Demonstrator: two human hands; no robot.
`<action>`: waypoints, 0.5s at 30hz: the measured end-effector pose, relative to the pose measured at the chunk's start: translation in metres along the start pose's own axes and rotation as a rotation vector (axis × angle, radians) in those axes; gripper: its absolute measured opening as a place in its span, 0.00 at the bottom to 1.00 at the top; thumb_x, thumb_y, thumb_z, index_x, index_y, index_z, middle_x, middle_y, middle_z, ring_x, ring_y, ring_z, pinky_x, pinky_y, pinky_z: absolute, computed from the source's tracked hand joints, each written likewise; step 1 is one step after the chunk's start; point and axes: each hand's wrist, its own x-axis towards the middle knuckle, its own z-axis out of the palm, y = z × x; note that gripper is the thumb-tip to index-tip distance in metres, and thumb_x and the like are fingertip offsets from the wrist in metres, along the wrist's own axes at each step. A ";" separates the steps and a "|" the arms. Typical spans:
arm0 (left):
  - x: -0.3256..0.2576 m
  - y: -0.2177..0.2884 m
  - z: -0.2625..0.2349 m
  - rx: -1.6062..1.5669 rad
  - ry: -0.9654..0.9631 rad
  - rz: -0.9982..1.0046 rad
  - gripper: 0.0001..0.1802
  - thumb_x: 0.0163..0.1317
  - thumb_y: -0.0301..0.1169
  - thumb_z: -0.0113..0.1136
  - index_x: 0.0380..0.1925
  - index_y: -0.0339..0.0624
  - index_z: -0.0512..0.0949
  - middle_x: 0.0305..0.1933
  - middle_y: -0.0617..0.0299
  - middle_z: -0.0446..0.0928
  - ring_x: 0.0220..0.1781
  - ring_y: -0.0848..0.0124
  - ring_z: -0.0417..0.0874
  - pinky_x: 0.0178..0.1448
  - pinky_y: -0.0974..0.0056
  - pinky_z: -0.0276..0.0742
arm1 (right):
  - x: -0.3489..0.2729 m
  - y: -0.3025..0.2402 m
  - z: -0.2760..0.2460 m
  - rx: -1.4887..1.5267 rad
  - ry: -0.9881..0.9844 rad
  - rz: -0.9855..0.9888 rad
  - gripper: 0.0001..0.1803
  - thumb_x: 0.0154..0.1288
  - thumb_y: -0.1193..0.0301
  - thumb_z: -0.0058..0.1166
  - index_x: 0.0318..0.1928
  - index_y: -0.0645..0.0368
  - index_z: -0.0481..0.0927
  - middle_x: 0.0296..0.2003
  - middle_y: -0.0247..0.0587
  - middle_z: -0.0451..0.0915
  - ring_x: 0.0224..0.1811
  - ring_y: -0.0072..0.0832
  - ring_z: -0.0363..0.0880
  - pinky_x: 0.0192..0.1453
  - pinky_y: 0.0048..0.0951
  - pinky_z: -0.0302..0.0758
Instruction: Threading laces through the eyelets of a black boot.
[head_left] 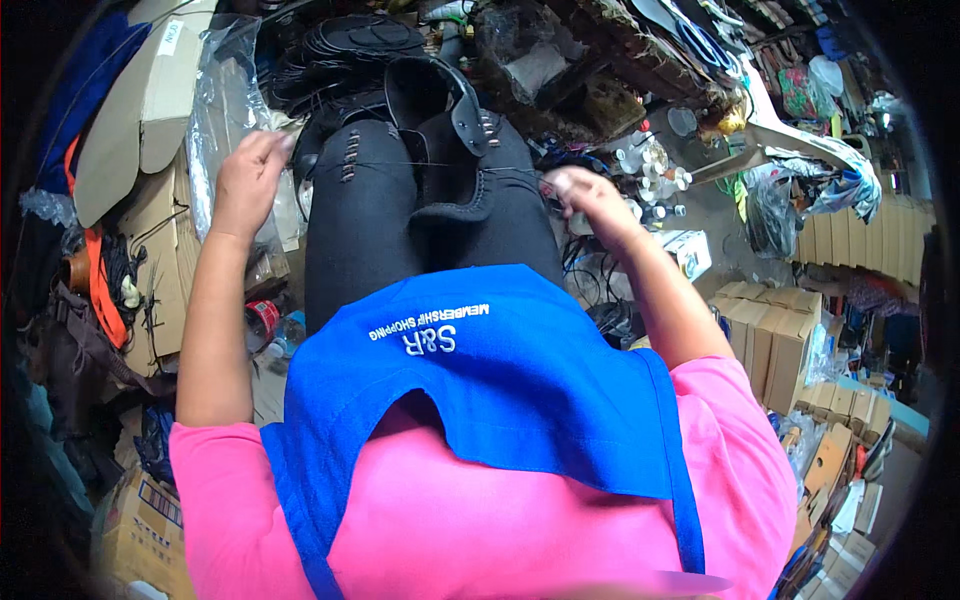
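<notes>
We are resting the black leather shoe piece (440, 140) on our lap (360, 230), in dark trousers. Around the lap, the floor (715, 215) is carrying flat cardboard (165, 220) to its left and stacked cardboard boxes (775, 335) and small bottles (655, 170) to its right.

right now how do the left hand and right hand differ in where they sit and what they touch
The left hand is raised out to the side, clear of the lap, near a clear plastic bag. The right hand sits lower, close beside the black shoe upper on the lap. Both pinch the same thin thread, pulled taut between them.
</notes>
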 end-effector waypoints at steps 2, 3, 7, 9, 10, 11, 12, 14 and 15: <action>0.016 0.029 0.016 0.007 -0.033 0.060 0.18 0.62 0.42 0.57 0.45 0.43 0.80 0.49 0.51 0.78 0.54 0.58 0.77 0.59 0.61 0.70 | 0.003 -0.008 -0.012 0.581 0.123 0.078 0.26 0.65 0.49 0.46 0.52 0.54 0.77 0.43 0.33 0.76 0.45 0.22 0.74 0.52 0.28 0.67; 0.026 0.047 0.028 -0.063 -0.056 0.090 0.20 0.60 0.44 0.58 0.47 0.43 0.80 0.51 0.52 0.78 0.56 0.57 0.76 0.61 0.60 0.68 | 0.008 -0.014 -0.016 0.298 0.223 -0.077 0.25 0.65 0.50 0.47 0.52 0.55 0.78 0.43 0.34 0.77 0.47 0.25 0.74 0.54 0.29 0.67; 0.047 0.114 0.065 -0.351 -0.395 -0.065 0.40 0.48 0.54 0.67 0.55 0.38 0.71 0.56 0.45 0.73 0.58 0.58 0.75 0.61 0.59 0.69 | 0.027 -0.069 0.001 -0.511 0.029 -0.483 0.18 0.64 0.60 0.51 0.45 0.62 0.80 0.44 0.42 0.75 0.52 0.30 0.70 0.59 0.30 0.64; 0.058 0.103 0.098 -0.487 -0.407 -0.021 0.35 0.48 0.43 0.71 0.53 0.38 0.68 0.47 0.55 0.74 0.50 0.71 0.74 0.57 0.66 0.68 | 0.026 -0.095 0.026 -0.640 -0.092 -0.372 0.14 0.62 0.63 0.56 0.36 0.63 0.78 0.32 0.41 0.76 0.37 0.31 0.75 0.43 0.32 0.71; 0.062 0.106 0.103 -0.572 -0.441 -0.051 0.34 0.47 0.41 0.72 0.51 0.37 0.69 0.46 0.57 0.73 0.48 0.72 0.74 0.55 0.66 0.69 | 0.026 -0.105 0.033 -0.781 -0.154 -0.321 0.14 0.61 0.63 0.57 0.33 0.64 0.77 0.28 0.41 0.75 0.31 0.31 0.76 0.37 0.33 0.72; 0.064 0.105 0.103 -0.569 -0.446 -0.046 0.34 0.47 0.41 0.72 0.51 0.37 0.69 0.46 0.57 0.73 0.48 0.72 0.74 0.55 0.66 0.69 | 0.037 -0.094 0.032 -0.901 -0.134 -0.569 0.15 0.61 0.63 0.56 0.31 0.65 0.75 0.23 0.46 0.74 0.25 0.33 0.74 0.33 0.36 0.71; 0.067 0.106 0.100 -0.581 -0.567 -0.049 0.32 0.47 0.39 0.72 0.50 0.38 0.69 0.45 0.60 0.74 0.47 0.73 0.74 0.55 0.67 0.69 | 0.038 -0.095 0.032 -0.900 -0.134 -0.571 0.15 0.61 0.63 0.56 0.31 0.65 0.75 0.23 0.46 0.74 0.25 0.33 0.74 0.33 0.36 0.71; 0.072 0.099 0.103 -0.644 -0.798 -0.049 0.25 0.49 0.32 0.71 0.47 0.39 0.72 0.42 0.66 0.77 0.45 0.76 0.75 0.55 0.69 0.69 | 0.038 -0.100 0.032 -0.903 -0.271 -0.425 0.15 0.62 0.63 0.56 0.33 0.64 0.76 0.23 0.49 0.74 0.24 0.35 0.74 0.34 0.36 0.71; 0.071 0.099 0.105 -0.701 -0.818 -0.047 0.22 0.50 0.30 0.70 0.45 0.39 0.74 0.40 0.67 0.78 0.44 0.78 0.75 0.54 0.69 0.69 | 0.037 -0.101 0.030 -0.862 -0.310 -0.323 0.13 0.61 0.65 0.55 0.33 0.64 0.76 0.22 0.50 0.74 0.24 0.39 0.74 0.34 0.37 0.71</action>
